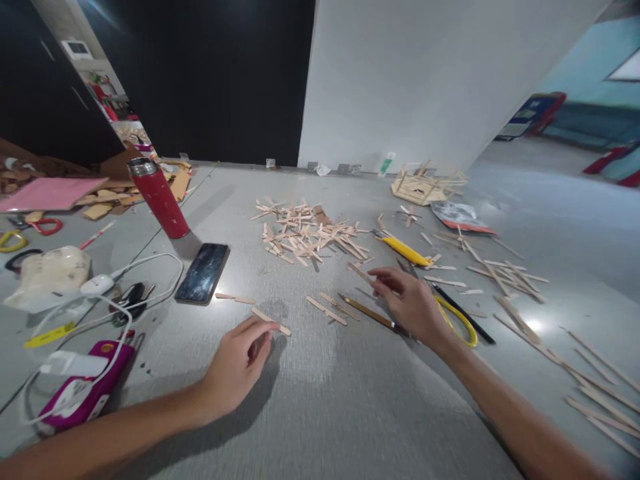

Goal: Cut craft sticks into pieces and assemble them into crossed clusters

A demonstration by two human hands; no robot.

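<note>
My left hand (236,365) is at the front of the table, thumb and forefinger closed on a wooden craft stick (265,319) at or just above the surface. Farther right, my right hand (413,305) pinches another craft stick (360,272), tilted over the table. Between the hands lie a few loose sticks (327,311) side by side. A pencil (370,312) runs from there to under my right hand. Just left of my left hand's stick rests a notched craft stick (235,299). Yellow-handled scissors (463,323) are partly hidden behind my right wrist.
A heap of craft sticks (310,233) lies mid-table, with a yellow utility knife (407,251) beside it. To the left are a phone (204,273), an upright red bottle (163,203), cables and a purple power strip (95,380). A stick frame (425,187) stands back right.
</note>
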